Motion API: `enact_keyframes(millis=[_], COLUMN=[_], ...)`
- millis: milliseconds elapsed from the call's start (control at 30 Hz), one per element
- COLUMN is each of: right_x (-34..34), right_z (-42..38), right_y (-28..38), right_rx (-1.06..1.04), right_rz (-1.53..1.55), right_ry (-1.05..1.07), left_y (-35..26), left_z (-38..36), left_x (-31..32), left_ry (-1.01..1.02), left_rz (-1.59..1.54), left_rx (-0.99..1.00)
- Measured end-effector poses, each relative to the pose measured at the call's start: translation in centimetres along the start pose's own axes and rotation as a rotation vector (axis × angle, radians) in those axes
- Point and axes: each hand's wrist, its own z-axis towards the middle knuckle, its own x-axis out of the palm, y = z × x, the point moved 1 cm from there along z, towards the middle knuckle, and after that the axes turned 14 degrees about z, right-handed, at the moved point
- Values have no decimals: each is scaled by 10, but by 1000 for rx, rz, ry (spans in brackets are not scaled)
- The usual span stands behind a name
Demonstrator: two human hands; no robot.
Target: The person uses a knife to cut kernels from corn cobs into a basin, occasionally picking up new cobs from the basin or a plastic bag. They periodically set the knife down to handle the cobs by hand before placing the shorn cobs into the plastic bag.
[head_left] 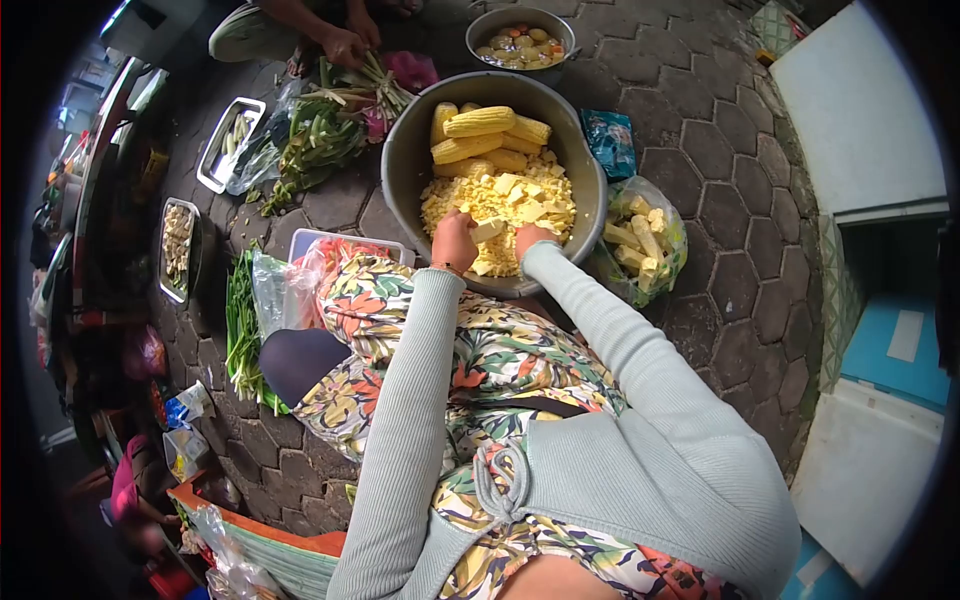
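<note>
A large grey basin [395, 160] stands in front of me, with whole yellow corn cobs [480, 122] stacked at its far side and loose cut corn kernels [560, 205] heaped at the near side. My left hand [454, 240] is closed around the end of a pale, partly stripped corn cob [488, 231] over the kernels. My right hand [533, 238] is just to the right of that cob, low inside the near rim. Its fingers curl closed, and whatever they grip is hidden. Right of the basin, a clear plastic bag [668, 252] holds stripped cobs [640, 232].
Behind the basin stands a metal pot [520, 48] of cut vegetables in water. Another person's hands [345, 45] work over leafy greens [320, 135]. A teal packet [608, 143], trays [230, 145] and green onions [243, 330] lie around on hexagonal paving.
</note>
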Motion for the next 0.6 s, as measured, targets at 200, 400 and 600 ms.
enact_keyframes(millis=[200, 400, 600], right_x=[-2, 13, 11], right_z=[-34, -32, 0], right_y=[4, 19, 15], right_rx=[-204, -47, 4], right_rz=[136, 86, 16], right_ry=[-50, -71, -29], left_y=[-4, -3, -10], left_z=[-1, 1, 0], left_x=[5, 6, 4], left_ry=[21, 44, 62], left_rz=[40, 63, 90], left_rx=[27, 54, 124])
